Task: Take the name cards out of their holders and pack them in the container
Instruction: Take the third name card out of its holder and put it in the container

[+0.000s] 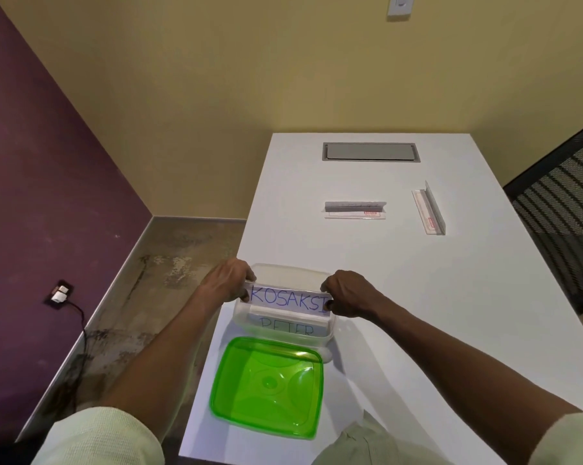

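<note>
- Nearest the person, at 6 o'clock on the white table (451, 297), lies the green lid (268, 385), hollow side up, its far edge just beside the clear container (328, 333).
- Inside that container a name card reading PETER (288, 328) shows through the near wall.
- Right above the open container, both hands hold a card marked KOSAKSI (288, 301) stretched level between them.
- The left hand (229, 280), at the card's 9 o'clock end, pinches it with curled fingers.
- The right hand (345, 293), at the 3 o'clock end, grips the other end the same way, knuckles up.
- Farther out, toward 12 o'clock from the container, a clear holder (355, 209) with a paper strip in it sits on the table.
- At about 1 o'clock, well apart from it, a second clear holder (429, 209) lies angled; whether it carries a card I cannot tell.
- Beyond both, a grey hatch (370, 151) is set into the tabletop.
- At 3 o'clock, off the table's edge, a black mesh chair (565, 203).
</note>
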`<action>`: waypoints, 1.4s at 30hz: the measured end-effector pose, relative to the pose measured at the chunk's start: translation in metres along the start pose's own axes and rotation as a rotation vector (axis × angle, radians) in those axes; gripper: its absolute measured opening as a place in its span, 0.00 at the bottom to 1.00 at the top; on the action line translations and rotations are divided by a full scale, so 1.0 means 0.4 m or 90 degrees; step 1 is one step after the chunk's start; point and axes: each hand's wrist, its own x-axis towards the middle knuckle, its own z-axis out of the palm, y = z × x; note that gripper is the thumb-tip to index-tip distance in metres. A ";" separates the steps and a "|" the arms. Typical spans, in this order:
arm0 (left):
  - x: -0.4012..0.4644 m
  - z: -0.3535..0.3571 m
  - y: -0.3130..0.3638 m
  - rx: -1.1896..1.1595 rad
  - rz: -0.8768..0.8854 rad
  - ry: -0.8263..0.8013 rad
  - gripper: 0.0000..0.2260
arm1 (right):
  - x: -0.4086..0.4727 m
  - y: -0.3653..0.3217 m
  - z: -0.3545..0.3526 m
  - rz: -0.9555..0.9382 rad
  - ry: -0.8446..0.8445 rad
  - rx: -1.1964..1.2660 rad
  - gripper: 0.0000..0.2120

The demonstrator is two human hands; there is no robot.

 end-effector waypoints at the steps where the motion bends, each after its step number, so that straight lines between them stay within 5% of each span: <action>1: 0.002 0.005 -0.002 0.012 0.000 0.000 0.25 | 0.006 -0.003 0.006 -0.007 -0.005 -0.013 0.12; 24: 0.062 0.113 0.004 0.297 0.115 -0.103 0.18 | 0.097 -0.052 0.107 -0.124 -0.122 -0.135 0.09; 42: 0.084 0.163 0.022 0.413 0.178 -0.143 0.13 | 0.105 -0.044 0.166 -0.147 -0.091 -0.100 0.10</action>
